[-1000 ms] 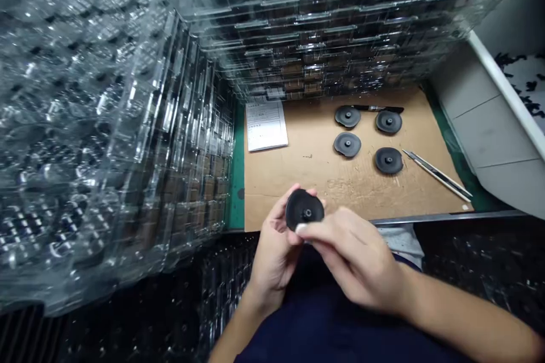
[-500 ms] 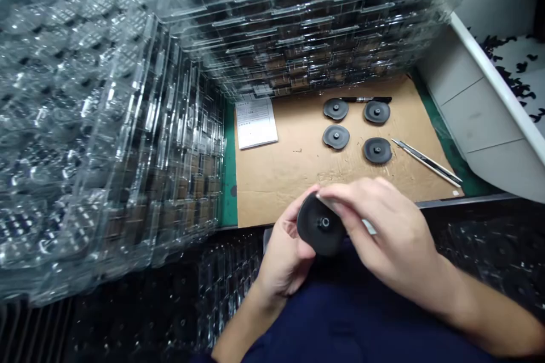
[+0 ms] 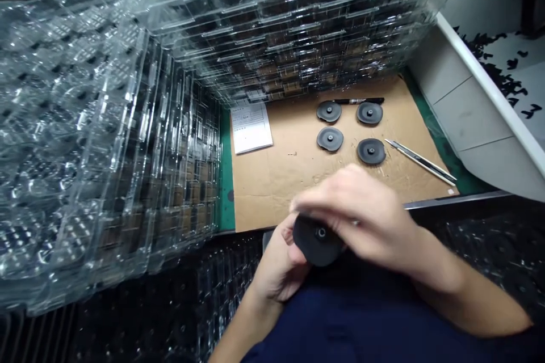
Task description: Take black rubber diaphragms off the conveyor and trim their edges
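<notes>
A round black disc with a small metal-centred hub faces up in front of my body. My left hand is closed on its left edge, thumb near the rim and the other fingers mostly behind it. Across the disc's upper part reaches my right hand, its fingers bent together at the far rim and partly smeared by motion. Whatever the right fingertips pinch is hidden. Beyond the hands, similar black discs lie hub up on a cardboard sheet.
Stacked clear plastic trays wall off the back, and more trays rise at the left. A printed paper, a black pen and a slim knife-like tool lie on the cardboard. A white bin stands right, with small black pieces beyond its wall.
My right hand has swept left and over the disc, covering more of its top. The disc and left hand sit slightly lower; the view has shifted a little.
</notes>
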{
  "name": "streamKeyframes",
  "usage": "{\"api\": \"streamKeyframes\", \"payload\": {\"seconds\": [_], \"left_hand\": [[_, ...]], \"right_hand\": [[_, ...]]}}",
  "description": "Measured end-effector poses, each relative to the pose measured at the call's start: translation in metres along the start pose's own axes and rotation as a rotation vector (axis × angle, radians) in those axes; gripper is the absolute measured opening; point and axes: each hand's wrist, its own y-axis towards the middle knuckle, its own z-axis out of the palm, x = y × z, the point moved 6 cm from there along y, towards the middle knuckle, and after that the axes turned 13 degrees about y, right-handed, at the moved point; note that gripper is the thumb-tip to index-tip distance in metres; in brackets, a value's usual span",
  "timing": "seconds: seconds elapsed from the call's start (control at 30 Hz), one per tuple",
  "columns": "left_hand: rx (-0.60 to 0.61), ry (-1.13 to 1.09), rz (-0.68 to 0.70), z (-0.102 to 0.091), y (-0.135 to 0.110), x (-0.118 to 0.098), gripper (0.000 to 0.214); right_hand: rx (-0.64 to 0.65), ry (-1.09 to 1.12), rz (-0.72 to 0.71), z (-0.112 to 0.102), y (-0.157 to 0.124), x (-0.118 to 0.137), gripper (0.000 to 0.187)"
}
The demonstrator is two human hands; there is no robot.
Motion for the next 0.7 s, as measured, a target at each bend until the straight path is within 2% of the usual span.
{"api": "streamKeyframes", "payload": {"seconds": [0.07,0.13,0.27,0.37,0.53,0.63,0.7], "left_hand": [[0.079,-0.151,-0.053,0.01,-0.001,-0.005,0.069],[0.095,-0.229,-0.076,0.012,0.0,-0.008,0.068],[0.116,-0.244,-0.071,0.008,0.004,-0.004,0.067],[0.106,-0.258,-0.049,0.003,0.006,-0.001,0.064],[0.115,-0.268,-0.052,0.005,0.005,-0.004,0.059],[0.104,-0.284,-0.096,0.009,0.003,-0.005,0.05],[0.087,-0.283,-0.131,0.011,0.003,-0.003,0.048]], "right_hand": [[-0.196,0.036,0.22,-0.018,-0.007,-0.027,0.023],[-0.286,0.088,0.384,-0.025,-0.02,-0.049,0.022],[-0.171,0.247,0.554,-0.007,-0.048,-0.075,0.025],[-0.137,0.263,0.633,0.004,-0.063,-0.084,0.025],[-0.216,0.157,0.603,-0.006,-0.064,-0.083,0.023],[-0.314,0.032,0.486,-0.022,-0.055,-0.061,0.021],[-0.365,-0.058,0.324,-0.03,-0.046,-0.036,0.024]]}}
